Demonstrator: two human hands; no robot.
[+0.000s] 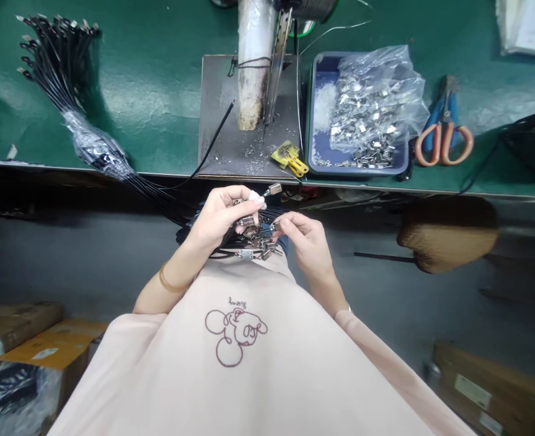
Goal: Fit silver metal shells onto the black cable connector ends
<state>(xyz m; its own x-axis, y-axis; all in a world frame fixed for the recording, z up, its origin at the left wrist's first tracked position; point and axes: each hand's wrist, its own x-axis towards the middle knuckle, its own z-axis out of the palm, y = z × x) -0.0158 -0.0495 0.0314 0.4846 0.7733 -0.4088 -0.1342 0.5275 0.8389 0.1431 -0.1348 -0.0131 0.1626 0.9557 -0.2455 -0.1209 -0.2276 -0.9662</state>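
Note:
My left hand (231, 215) is closed, thumb against fingers, on a black cable whose metal connector (274, 189) sticks out past the fingertips. Close by on the right, my right hand (301, 233) pinches a small metal connector (275, 226). Between and below both hands, a bunch of black cables with metal connectors (246, 254) lies over my lap. Black cables run from there up to a plastic-wrapped bundle (97, 145) on the green table.
On the green table (158, 91) stand a soldering setup with a pale tube (251, 72), a yellow cutter (291, 158), a blue tray (313, 151) with bagged metal parts, and orange-handled pliers (444, 133). Cardboard boxes (489, 387) sit on the floor.

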